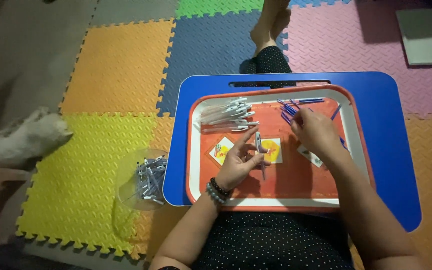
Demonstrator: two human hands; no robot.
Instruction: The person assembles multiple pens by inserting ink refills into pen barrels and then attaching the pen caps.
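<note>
My left hand (238,162) holds a clear pen barrel (259,149) upright over the middle of an orange tray (276,197). My right hand (315,131) reaches to the tray's far right and its fingertips touch a loose pile of blue ink refills (290,106). A heap of clear pen barrels with white caps (228,116) lies at the tray's far left. The tray rests on a blue lap table (386,150) across my legs.
A clear plastic bowl (143,181) with several small pen parts stands on the floor left of the table. Coloured foam mats (116,70) cover the floor. A grey bundle (23,137) lies far left, a grey flat board (428,35) at the top right.
</note>
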